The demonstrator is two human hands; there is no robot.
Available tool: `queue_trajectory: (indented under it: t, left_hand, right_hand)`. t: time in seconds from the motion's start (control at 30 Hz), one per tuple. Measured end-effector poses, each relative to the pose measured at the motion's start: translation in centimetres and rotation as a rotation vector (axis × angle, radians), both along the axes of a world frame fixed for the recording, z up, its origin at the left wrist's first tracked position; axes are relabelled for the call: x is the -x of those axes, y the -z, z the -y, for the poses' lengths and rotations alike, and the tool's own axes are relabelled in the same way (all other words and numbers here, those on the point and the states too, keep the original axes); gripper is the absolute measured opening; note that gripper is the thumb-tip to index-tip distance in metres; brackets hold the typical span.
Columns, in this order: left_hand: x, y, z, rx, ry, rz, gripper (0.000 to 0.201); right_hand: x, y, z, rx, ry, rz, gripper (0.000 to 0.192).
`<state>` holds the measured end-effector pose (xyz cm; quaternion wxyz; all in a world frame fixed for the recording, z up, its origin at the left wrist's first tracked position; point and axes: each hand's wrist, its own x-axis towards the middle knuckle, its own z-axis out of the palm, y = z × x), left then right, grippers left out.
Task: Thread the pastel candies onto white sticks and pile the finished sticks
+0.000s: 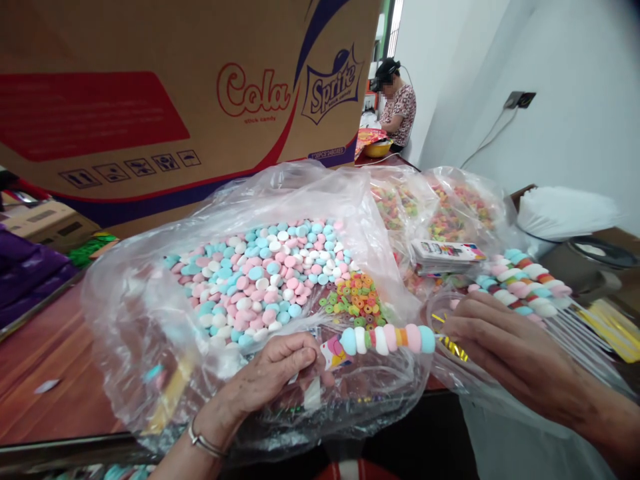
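My left hand (273,377) pinches the stick end of a marshmallow skewer (387,339), threaded with blue, white and pink pieces and small ring candies, with a small paper tag by the fingers. My right hand (505,343) touches the skewer's far tip, fingers closed around a gold twist tie (453,347) inside a thin clear wrapper. Both hands hover over an open plastic bag (150,347) of pastel marshmallows (260,277) and a small heap of coloured ring candies (355,299).
Finished skewers (523,287) lie at the right beside gold ties (613,327). Bags of ring candy (445,210) and a card stack (445,257) sit behind. A large Cola/Sprite carton (165,100) stands at the back left. Another person (397,107) works far back.
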<state>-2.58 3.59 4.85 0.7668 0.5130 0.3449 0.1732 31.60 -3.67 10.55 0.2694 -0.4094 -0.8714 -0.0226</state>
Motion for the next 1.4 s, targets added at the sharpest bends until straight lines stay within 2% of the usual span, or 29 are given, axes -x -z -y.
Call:
queue_trajectory:
  t: [0.3, 0.67, 0.8, 0.97, 1.07, 1.23, 1.4]
  left_hand:
    - [0.1, 0.2, 0.1, 0.052, -0.049, 0.037, 0.034]
    - [0.1, 0.3, -0.1, 0.022, 0.005, -0.018, 0.035]
    - [0.1, -0.4, -0.4, -0.089, 0.050, -0.140, 0.037]
    - [-0.2, -2.2, -0.9, -0.527, 0.118, -0.371, 0.037]
    - [-0.5, -2.4, -0.8, -0.690, 0.165, -0.418, 0.035]
    - [-0.8, -1.8, -0.4, -0.754, 0.190, -0.450, 0.031]
    - [-1.0, -2.0, -0.3, -0.761, 0.147, -0.462, 0.030]
  right_hand:
    - [-0.6, 0.3, -0.1, -0.015, -0.039, 0.043, 0.018]
    - [-0.3, -0.1, 0.0, -0.010, -0.030, 0.027, 0.021]
    - [0.0, -1.0, 0.1, -0.016, -0.035, 0.096, 0.024]
    - [0.2, -1.5, 0.0, 0.022, -0.067, 0.191, 0.028]
    - [0.4, -1.3, -0.2, 0.031, -0.065, 0.174, 0.030]
    - [0.3, -0.7, -0.4, 0.049, -0.061, 0.048, 0.023]
    - [0.1, 0.3, -0.3, 0.128, -0.048, 0.031, 0.021]
